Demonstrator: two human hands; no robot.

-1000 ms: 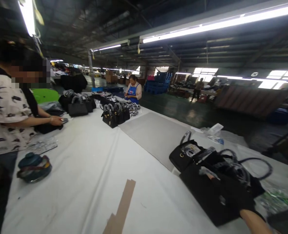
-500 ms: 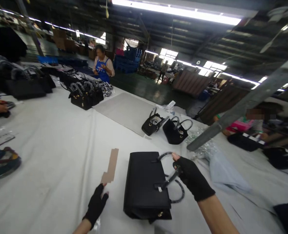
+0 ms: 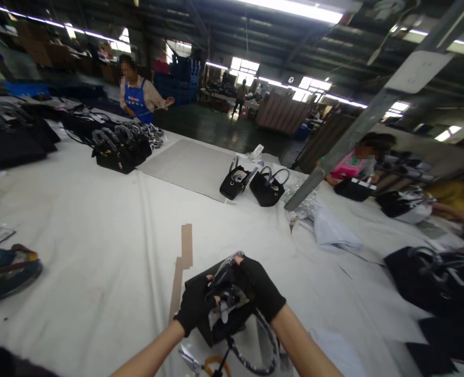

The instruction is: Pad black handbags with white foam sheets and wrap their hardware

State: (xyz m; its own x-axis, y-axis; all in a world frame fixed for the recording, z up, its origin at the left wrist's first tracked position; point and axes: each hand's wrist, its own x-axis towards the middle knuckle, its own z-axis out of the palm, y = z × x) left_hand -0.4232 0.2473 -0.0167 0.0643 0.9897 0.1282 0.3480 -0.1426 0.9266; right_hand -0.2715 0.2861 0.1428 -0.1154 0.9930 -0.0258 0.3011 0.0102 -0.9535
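Observation:
Both my hands wear black fingerless gloves and grip a black handbag (image 3: 221,320) near the front edge of the white table (image 3: 110,220). My left hand (image 3: 195,310) clasps the bag's left side. My right hand (image 3: 257,292) is closed over its top, on the plastic-wrapped handles (image 3: 227,272). A wrapped handle loop (image 3: 269,351) hangs below toward me.
Two small black handbags (image 3: 251,183) stand mid-table by a grey mat (image 3: 185,165). More black bags (image 3: 116,146) sit in rows at far left and at the right (image 3: 428,272). A brown tape strip (image 3: 181,262) lies ahead. People work around the table; a steel post (image 3: 357,131) slants at the right.
The bag lay flat with only my right hand on its handle; now both hands hold it closer to me. My view has turned further right.

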